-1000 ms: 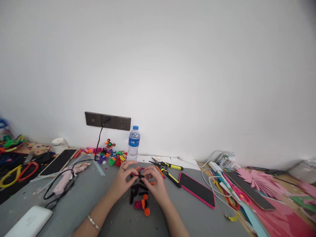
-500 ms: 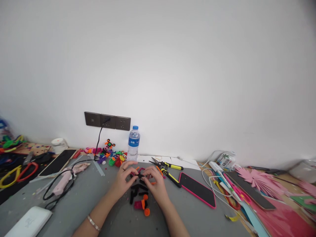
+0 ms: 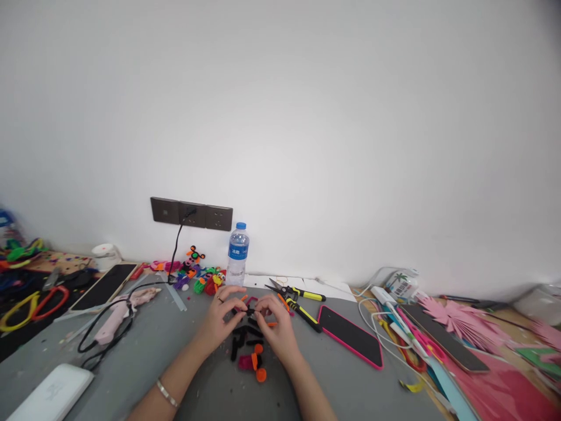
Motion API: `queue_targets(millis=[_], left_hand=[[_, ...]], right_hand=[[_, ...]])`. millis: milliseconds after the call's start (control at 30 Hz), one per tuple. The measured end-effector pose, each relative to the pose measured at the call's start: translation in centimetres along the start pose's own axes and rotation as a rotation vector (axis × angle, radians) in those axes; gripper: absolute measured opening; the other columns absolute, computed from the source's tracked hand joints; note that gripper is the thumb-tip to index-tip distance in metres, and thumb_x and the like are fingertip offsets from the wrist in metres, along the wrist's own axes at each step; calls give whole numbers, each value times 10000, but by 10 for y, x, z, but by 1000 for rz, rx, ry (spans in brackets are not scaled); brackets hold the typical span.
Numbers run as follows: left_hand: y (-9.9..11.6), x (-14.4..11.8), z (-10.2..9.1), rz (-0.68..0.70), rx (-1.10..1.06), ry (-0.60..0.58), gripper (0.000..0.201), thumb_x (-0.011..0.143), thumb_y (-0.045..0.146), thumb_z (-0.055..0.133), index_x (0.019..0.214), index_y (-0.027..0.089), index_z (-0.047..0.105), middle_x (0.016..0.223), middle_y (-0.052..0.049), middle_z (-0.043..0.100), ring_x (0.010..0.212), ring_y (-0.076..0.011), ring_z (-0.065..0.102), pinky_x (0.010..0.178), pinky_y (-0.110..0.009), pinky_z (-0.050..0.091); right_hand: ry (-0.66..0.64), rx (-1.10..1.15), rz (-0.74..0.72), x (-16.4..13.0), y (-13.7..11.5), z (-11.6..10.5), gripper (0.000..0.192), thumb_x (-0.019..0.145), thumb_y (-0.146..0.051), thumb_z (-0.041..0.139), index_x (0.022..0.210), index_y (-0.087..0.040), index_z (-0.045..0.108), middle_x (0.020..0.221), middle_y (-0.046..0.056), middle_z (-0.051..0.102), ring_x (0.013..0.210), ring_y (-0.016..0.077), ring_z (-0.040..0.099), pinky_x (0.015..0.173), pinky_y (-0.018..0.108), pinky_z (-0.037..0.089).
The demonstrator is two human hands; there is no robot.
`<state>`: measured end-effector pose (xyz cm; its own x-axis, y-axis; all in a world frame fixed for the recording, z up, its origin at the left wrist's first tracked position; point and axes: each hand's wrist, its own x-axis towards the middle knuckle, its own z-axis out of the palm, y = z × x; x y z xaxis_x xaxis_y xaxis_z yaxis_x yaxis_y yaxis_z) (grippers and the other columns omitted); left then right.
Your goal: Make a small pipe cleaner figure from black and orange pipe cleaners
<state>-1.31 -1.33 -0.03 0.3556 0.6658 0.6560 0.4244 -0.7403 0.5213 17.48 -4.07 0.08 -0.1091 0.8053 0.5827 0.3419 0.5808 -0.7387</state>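
Observation:
Between my two hands is a short black fuzzy piece, like pipe cleaner [image 3: 250, 311]. The fingertips of my left hand [image 3: 224, 316] pinch its left end, and my right hand [image 3: 272, 318] pinches the right end. Both hands are closed, close together above the grey mat [image 3: 210, 392]. Just below them lie several loose black fuzzy pieces [image 3: 239, 342]. Nearer to me rests a small magenta and orange fuzzy figure part [image 3: 249, 362] with round orange ends. Orange and pink bits show partly behind my fingers.
Yellow-black pliers [image 3: 302, 307] lie open right of my hands, beside a pink-rimmed phone [image 3: 350, 337]. A water bottle [image 3: 238, 254] stands by the wall near colourful fuzzy figures [image 3: 193, 275]. A pink glue gun [image 3: 111, 323] with a black cord and a white box [image 3: 55, 393] are left.
The view has shifted very slightly. Both hands stay in almost the same place, still pinching the black fuzzy piece.

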Motion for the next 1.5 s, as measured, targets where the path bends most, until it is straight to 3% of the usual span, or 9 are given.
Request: queue_targets(millis=[200,300,500,1500], left_hand=[[-3,0,2,4,1,24,119,874,143,553,845,227,632,1150,-68,613,1122,-237,539,993,-443,445],[-2,0,1,-15,2,20,121,871,140,550,857,228,632,1162,-66,610,1133,-236,538,994,-434,447],[-1,0,2,-15,12,26,104,867,147,566,841,226,627,1143,-61,617,1124,-231,543,984,-405,451],[-1,-2,5,42,9,9,143,830,120,596,885,238,652,1162,-64,600,1127,-238,547,983,-423,458]], right_hand=[[13,-4,-21,-2,5,1,70,859,-164,545,891,-218,575,865,35,608,696,169,527,643,284,441],[4,-5,-13,-2,6,1,141,842,-152,570,962,-224,586,904,34,609,681,161,532,648,285,448],[-5,9,-8,0,3,0,115,851,-120,548,800,-217,582,877,45,604,742,178,543,658,284,442],[-88,2,18,-3,4,0,99,881,-129,564,842,-214,598,907,45,597,797,171,563,705,269,460]])
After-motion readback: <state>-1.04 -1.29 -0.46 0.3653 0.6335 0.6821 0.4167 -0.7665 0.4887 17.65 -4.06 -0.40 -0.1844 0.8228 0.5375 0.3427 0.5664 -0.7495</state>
